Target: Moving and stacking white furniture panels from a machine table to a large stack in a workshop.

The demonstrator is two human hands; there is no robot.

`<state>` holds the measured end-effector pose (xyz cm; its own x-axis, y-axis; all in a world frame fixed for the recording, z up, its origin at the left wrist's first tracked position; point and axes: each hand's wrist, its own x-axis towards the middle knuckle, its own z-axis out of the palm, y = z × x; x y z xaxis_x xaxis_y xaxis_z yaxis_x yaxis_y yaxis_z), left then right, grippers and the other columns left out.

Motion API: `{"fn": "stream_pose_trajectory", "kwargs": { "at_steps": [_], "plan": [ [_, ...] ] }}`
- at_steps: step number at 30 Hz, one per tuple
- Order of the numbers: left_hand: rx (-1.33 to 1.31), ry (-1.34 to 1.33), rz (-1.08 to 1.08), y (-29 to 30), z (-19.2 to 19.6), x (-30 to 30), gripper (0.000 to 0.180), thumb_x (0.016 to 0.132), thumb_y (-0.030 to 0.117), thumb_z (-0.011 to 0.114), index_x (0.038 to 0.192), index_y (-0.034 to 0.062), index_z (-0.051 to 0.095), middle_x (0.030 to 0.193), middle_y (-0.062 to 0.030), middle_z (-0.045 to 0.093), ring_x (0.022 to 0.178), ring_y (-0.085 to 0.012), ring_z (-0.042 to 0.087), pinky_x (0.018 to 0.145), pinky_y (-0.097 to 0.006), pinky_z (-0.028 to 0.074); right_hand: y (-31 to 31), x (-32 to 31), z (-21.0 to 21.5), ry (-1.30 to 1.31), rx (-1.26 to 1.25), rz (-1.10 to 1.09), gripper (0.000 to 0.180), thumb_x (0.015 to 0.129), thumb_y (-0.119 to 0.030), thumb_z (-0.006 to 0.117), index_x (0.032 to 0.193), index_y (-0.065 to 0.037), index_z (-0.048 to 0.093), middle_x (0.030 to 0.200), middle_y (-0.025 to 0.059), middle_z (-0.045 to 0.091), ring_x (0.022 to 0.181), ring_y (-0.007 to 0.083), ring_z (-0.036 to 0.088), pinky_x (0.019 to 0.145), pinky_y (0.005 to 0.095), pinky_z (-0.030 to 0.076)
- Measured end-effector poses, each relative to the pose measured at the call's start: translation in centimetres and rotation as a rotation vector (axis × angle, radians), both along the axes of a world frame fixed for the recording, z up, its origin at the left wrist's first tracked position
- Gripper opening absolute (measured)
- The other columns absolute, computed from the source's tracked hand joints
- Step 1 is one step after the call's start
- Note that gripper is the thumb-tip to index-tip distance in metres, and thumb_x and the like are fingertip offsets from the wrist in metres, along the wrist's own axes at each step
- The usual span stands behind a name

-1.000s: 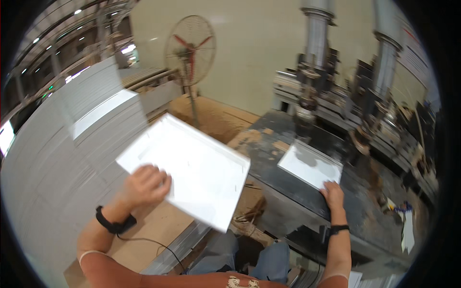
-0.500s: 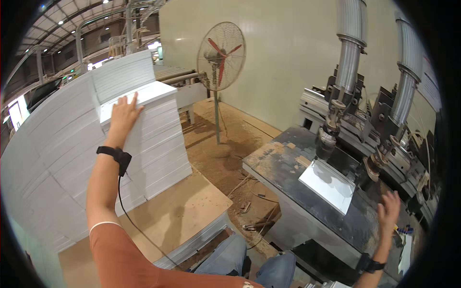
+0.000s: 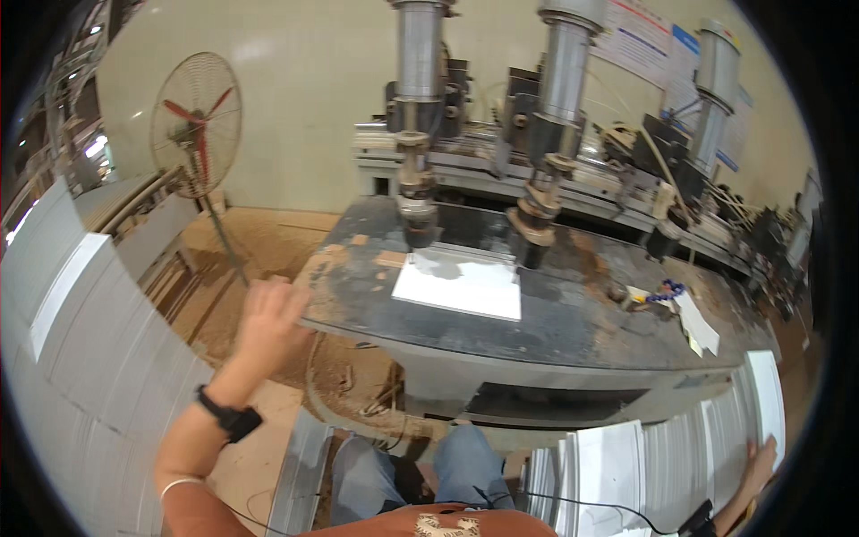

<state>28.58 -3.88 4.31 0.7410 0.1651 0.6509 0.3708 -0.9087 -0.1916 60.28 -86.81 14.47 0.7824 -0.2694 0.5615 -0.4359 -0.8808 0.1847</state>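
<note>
Head view: a seated worker faces a multi-spindle drilling machine point(image 3: 420, 179), where a white rectangular panel point(image 3: 458, 286) lies flat on the dark machine table point(image 3: 573, 322), directly beneath two drill heads. The left hand point(image 3: 268, 318) hangs in mid-air just short of the table's near-left edge, fingers spread and empty, touching nothing. The right hand point(image 3: 759, 465) rests, fingers laid flat, on the top of a stack of white panels point(image 3: 644, 465) at lower right; no closed grasp is visible. A taller pile of white boards point(image 3: 80, 358) stands at the left, and a pedestal fan point(image 3: 197, 125) stands behind it.
</note>
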Motion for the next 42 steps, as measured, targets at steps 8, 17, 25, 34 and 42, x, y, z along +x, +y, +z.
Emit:
{"fn": "stream_pose_trajectory", "kwargs": {
  "at_steps": [8,17,25,34,42],
  "plan": [
    [-0.299,-0.028,-0.162,-8.0,-11.7,27.6,0.067,0.086,0.052,0.067,0.133,0.0056,0.056,0.128,-0.0153,0.056,0.130,-0.0360,0.045,0.111,-0.057,0.030,14.4,-0.8,-4.0,-0.308,-0.114,0.786,0.042,0.080,0.008,0.052,0.118,-0.005,0.066,0.116,0.0152,0.069,0.110,0.0325,0.065,0.095,0.0421,0.048],
    [-0.208,-0.010,-0.352,-14.2,-13.3,15.2,0.024,0.077,0.015,0.064,0.100,0.0076,0.062,0.090,-0.0091,0.052,0.091,-0.0282,0.056,0.082,-0.038,0.048,43.1,6.6,-11.9,-0.090,0.179,1.663,0.037,0.073,0.004,0.060,0.104,-0.013,0.070,0.100,0.0087,0.072,0.095,0.0295,0.068,0.085,0.0428,0.054],
    [0.029,0.246,-0.364,-12.7,-2.2,-6.3,0.032,0.076,0.013,0.065,0.108,0.0110,0.065,0.096,-0.0035,0.060,0.089,-0.0213,0.061,0.077,-0.033,0.052,55.7,10.2,-21.5,0.406,0.157,1.458,0.051,0.091,-0.046,0.061,0.136,-0.023,0.056,0.146,0.0074,0.049,0.136,0.0369,0.041,0.091,0.0747,0.038],
    [0.552,0.010,0.484,-9.7,12.7,-19.5,0.025,0.077,0.005,0.065,0.101,0.0089,0.069,0.092,-0.0075,0.068,0.083,-0.0246,0.067,0.068,-0.033,0.056,62.0,10.0,-20.9,0.595,0.221,1.456,0.056,0.087,-0.041,0.069,0.138,-0.022,0.056,0.148,0.0076,0.048,0.132,0.0335,0.043,0.096,0.0743,0.035],
    [0.371,0.079,1.148,3.3,19.0,-28.8,0.019,0.089,0.015,0.059,0.106,0.0069,0.064,0.100,-0.0082,0.067,0.095,-0.0294,0.064,0.070,-0.040,0.057,56.6,10.6,-13.2,0.356,0.268,1.617,0.054,0.085,-0.039,0.071,0.131,-0.013,0.060,0.142,0.0110,0.052,0.140,0.0361,0.037,0.108,0.0685,0.028]
  ]
}}
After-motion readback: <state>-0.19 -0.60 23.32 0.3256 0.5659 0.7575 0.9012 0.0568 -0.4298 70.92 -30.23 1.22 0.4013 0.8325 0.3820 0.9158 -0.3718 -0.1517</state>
